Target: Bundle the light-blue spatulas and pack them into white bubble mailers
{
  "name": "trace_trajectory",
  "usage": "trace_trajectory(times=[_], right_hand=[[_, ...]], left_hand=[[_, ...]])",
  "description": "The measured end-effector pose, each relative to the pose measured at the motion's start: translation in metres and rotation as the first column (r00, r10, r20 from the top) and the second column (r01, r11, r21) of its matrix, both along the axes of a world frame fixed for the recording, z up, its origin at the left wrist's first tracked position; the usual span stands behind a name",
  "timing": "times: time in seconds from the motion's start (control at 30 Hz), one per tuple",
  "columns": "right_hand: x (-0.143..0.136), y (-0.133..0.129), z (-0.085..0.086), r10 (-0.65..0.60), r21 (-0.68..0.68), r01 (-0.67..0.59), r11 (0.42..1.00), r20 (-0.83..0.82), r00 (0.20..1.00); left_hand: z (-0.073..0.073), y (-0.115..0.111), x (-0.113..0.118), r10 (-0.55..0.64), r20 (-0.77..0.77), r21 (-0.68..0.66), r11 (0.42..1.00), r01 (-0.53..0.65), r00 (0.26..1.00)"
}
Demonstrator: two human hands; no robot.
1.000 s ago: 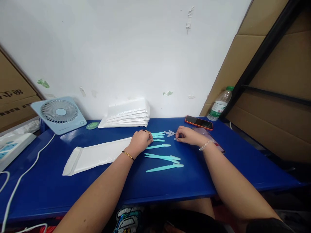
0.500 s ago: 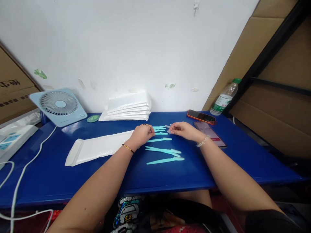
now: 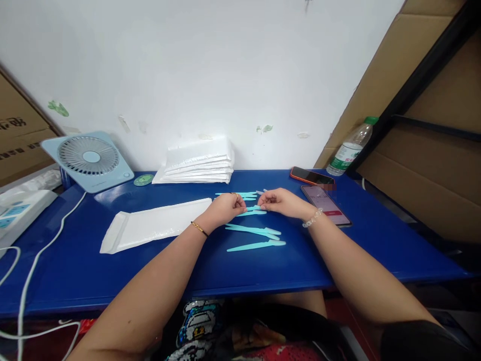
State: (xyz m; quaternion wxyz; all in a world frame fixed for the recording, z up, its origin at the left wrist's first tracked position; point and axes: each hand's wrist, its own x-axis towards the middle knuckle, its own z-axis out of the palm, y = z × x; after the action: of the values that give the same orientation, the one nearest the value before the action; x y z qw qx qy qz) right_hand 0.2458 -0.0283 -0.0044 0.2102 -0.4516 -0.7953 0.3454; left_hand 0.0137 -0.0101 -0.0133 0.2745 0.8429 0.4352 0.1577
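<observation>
Several teal eyebrow razors with slim handles lie on the blue table. My left hand [image 3: 227, 207] pinches the handle of one razor [image 3: 253, 207], fingers closed around it. At that razor's head end, my right hand [image 3: 280, 203] has its thumb and fingers pinched together, hiding most of the tip. A small clear piece seems to be there, too small to make out. Just in front of the held one lies another razor [image 3: 257, 213]. Closer to me are a crossed pair [image 3: 255, 230] and a single razor [image 3: 255, 245]. More razors [image 3: 246, 194] lie beyond my hands.
A white padded envelope [image 3: 161, 220] lies left of my hands, with a stack of such envelopes [image 3: 199, 163] against the wall. Two phones, one dark [image 3: 311, 176] and one lit [image 3: 330, 208], lie on the right near a water bottle [image 3: 347, 150]. A fan [image 3: 91, 158] stands left.
My hands have come slightly closer together, and my right hand has moved to the razor's head. The held razor now shows between them, lower than the group behind.
</observation>
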Motion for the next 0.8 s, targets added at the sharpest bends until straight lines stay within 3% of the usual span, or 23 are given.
trace_trajectory(times=[0.17, 0.27, 0.4, 0.6, 0.8], right_hand=[[0.003, -0.002, 0.004, 0.037, -0.059, -0.036, 0.998, 0.023, 0.999], [0.015, 0.006, -0.003, -0.088, 0.112, 0.079, 0.991, 0.080, 0.993], [0.029, 0.021, -0.017, -0.268, 0.369, 0.192, 0.909, 0.167, 0.949], [0.021, 0.026, -0.024, -0.209, 0.406, 0.085, 0.910, 0.273, 0.939], [0.014, 0.023, -0.021, -0.209, 0.382, 0.098, 0.919, 0.260, 0.943]], left_hand=[[0.003, -0.004, 0.003, -0.031, -0.016, -0.031, 0.999, 0.030, 0.999], [0.005, -0.001, 0.000, 0.032, -0.074, 0.158, 0.987, -0.020, 0.997], [0.002, 0.008, -0.006, 0.200, -0.198, 0.394, 0.913, -0.109, 0.960], [-0.005, 0.017, -0.009, 0.234, -0.235, 0.388, 0.913, -0.130, 0.943], [-0.006, 0.018, -0.009, 0.223, -0.214, 0.336, 0.931, -0.143, 0.951]])
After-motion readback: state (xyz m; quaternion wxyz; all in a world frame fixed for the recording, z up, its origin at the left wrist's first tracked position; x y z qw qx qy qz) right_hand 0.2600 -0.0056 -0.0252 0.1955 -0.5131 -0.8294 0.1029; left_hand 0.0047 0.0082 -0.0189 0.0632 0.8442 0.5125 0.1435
